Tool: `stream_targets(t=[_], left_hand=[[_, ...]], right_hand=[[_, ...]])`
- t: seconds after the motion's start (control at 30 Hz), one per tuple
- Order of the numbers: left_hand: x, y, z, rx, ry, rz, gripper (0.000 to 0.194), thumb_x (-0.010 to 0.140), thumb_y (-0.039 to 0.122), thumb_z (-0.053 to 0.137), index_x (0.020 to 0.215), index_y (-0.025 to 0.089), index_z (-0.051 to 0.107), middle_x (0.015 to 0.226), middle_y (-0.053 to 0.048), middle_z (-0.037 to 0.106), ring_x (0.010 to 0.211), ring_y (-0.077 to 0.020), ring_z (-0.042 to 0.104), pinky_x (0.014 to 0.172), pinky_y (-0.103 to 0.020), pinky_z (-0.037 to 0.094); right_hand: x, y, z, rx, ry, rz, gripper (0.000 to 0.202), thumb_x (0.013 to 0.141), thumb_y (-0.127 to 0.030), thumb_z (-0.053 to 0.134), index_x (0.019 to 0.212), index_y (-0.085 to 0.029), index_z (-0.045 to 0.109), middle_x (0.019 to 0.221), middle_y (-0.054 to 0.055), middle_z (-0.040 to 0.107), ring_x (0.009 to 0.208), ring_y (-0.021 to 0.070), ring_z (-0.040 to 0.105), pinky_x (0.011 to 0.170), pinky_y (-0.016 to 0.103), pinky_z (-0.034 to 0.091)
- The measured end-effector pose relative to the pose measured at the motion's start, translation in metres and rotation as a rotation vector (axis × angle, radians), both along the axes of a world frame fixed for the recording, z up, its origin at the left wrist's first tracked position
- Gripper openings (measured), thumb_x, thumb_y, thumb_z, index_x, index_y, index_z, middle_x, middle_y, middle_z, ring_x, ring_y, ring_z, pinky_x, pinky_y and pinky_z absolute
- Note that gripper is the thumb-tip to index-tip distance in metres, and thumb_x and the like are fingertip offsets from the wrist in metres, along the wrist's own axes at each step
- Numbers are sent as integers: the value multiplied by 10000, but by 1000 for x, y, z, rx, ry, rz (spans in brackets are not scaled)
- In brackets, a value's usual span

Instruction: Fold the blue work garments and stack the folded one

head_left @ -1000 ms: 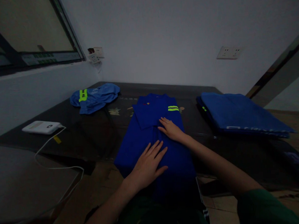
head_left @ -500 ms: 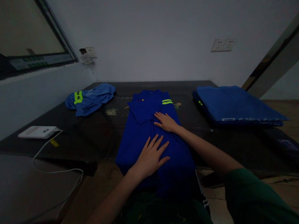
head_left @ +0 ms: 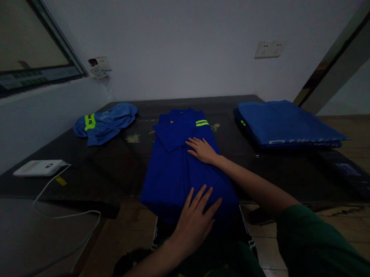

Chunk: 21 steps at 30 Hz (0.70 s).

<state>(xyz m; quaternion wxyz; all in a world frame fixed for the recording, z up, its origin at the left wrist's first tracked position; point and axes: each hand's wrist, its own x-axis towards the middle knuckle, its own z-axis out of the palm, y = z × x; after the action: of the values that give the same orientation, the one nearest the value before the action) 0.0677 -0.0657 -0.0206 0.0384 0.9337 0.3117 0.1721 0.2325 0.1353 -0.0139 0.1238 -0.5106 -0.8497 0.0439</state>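
A dark blue work jacket [head_left: 166, 172] with yellow-green stripes lies on the dark table, its collar toward the wall and its lower part over the near edge toward my lap. One sleeve is folded across the chest. My right hand [head_left: 204, 151] rests flat on the jacket near that sleeve's cuff, fingers spread. Closer to me, my left hand [head_left: 196, 219] is over the jacket's lower part, its fingers stretched out and apart. Neither hand grips anything.
On the dark table [head_left: 112, 166], a crumpled blue garment [head_left: 110, 121] with a yellow-green band lies at the left back. A white device [head_left: 39, 167] with a cable is at the left edge. Folded blue cloth [head_left: 285, 124] lies at right, with a dark phone-like object [head_left: 348, 172] nearer me.
My left hand has slid down the jacket toward me and slightly right. My right hand stays near the cuff. The view has shifted a little.
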Motion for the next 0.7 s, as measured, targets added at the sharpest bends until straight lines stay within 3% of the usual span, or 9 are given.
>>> stream_targets(t=[0.13, 0.2, 0.27, 0.33, 0.4, 0.47, 0.53, 0.6, 0.7], left_hand=[[-38, -10, -9, 21, -374, 6, 405, 882, 83, 458, 1251, 237, 522, 1239, -88, 589, 1211, -211, 518, 1068, -484, 372], [-67, -15, -26, 15, -593, 217, 240, 890, 130, 477, 1080, 228, 587, 1042, -67, 625, 1028, -193, 600, 945, -400, 479], [-98, -19, -52, -63, -792, 535, 88, 892, 231, 517, 954, 220, 578, 921, -46, 602, 905, -188, 613, 833, -348, 519], [-126, -19, -81, -233, -937, 791, 146, 867, 349, 564, 941, 223, 552, 909, -33, 593, 901, -196, 617, 832, -353, 521], [-145, -15, -108, -463, -995, 893, 328, 798, 452, 631, 1023, 232, 541, 1019, -49, 611, 998, -223, 617, 897, -390, 504], [-155, -7, -126, -682, -983, 895, 571, 686, 526, 712, 1135, 230, 521, 1202, -91, 588, 1133, -268, 578, 968, -427, 469], [-156, 1, -133, -844, -947, 848, 750, 585, 558, 768, 1195, 208, 507, 1305, -131, 552, 1226, -302, 523, 1026, -444, 422], [-149, 8, -130, -951, -920, 773, 789, 546, 565, 787, 1184, 177, 530, 1300, -153, 574, 1251, -312, 506, 1058, -443, 391], [-136, 10, -116, -1060, -899, 712, 730, 535, 558, 801, 1110, 156, 596, 1207, -153, 650, 1195, -315, 558, 1039, -446, 417]], right_hand=[[5, -16, 15, -2, 105, 2, 541, 934, -413, 468, 1428, -201, 411, 1529, 128, 316, 1429, 306, 211, 1110, 597, 219], [12, -44, 34, -15, 243, 32, 494, 916, -387, 511, 1365, -182, 489, 1511, 143, 347, 1416, 296, 254, 1118, 558, 240], [24, -88, 57, -95, 443, 107, 397, 917, -381, 517, 1265, -199, 573, 1433, 126, 465, 1339, 251, 401, 1102, 477, 315], [40, -141, 74, -323, 616, 192, 314, 917, -404, 521, 1153, -228, 627, 1263, 83, 610, 1188, 208, 547, 1005, 400, 433], [60, -192, 75, -652, 653, 263, 277, 900, -435, 546, 1002, -211, 675, 1072, 67, 683, 1006, 186, 633, 873, 333, 500], [78, -230, 56, -929, 602, 203, 325, 872, -484, 570, 943, -190, 689, 906, 62, 702, 840, 173, 660, 745, 295, 519], [91, -252, 18, -1009, 584, -11, 407, 845, -552, 564, 893, -165, 680, 814, 66, 688, 724, 174, 655, 669, 298, 522], [96, -259, -24, -866, 657, -249, 476, 798, -620, 572, 896, -165, 675, 866, 87, 690, 778, 208, 657, 726, 352, 534], [90, -254, -73, -648, 901, -476, 673, 665, -688, 659, 1121, -194, 639, 1177, 136, 646, 1101, 295, 597, 958, 466, 464]])
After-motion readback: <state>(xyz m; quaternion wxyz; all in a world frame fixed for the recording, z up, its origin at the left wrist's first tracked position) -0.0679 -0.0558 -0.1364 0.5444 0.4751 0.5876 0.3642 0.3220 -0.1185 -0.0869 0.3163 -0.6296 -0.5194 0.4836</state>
